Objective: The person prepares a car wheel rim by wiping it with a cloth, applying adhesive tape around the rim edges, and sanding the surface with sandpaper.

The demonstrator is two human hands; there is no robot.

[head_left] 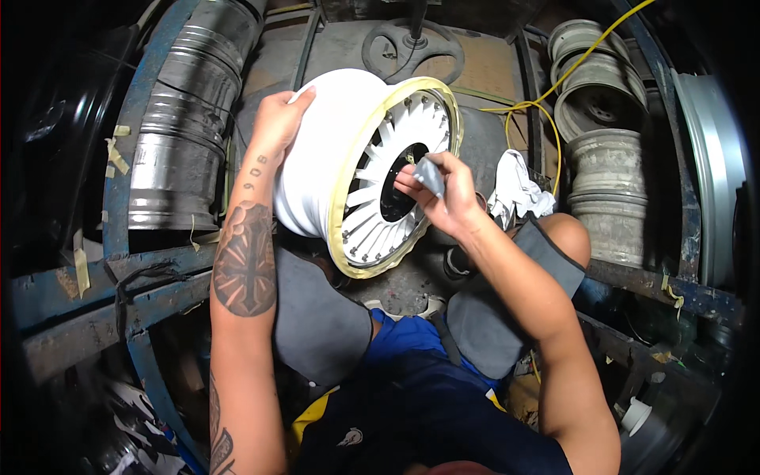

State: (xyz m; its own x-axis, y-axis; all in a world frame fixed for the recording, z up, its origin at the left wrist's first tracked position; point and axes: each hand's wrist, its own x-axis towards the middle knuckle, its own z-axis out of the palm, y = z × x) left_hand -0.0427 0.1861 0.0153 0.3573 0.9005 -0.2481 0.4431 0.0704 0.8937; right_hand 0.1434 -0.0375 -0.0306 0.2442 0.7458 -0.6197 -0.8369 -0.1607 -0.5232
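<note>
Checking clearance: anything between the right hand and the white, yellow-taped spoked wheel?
Nothing visible. The right hand has its fingers at the wheel, near the round black centre; contact unclear. The thin grey sheet there is pinched in that same hand.

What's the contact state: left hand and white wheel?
Touching. The head view shows the left hand against the white wheel at its upper-left edge, no gap between.
</note>
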